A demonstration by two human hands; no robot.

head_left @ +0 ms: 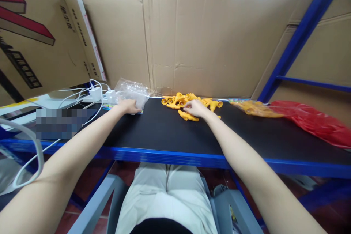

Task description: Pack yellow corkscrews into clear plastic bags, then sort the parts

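My left hand rests at the clear plastic bags on the left of the black tabletop, its fingers curled against the plastic. My right hand reaches into a pile of yellow plastic pieces with round, cup-like ends. Its thumb and fingertips close on one of them, partly hidden by the hand. A curved yellow piece lies just in front of the pile, below my right fingers.
A clear packet of yellow pieces and a red plastic bag lie at the right. White chargers with cables stand at the left. A cardboard sheet walls off the back; a blue rail edges the front.
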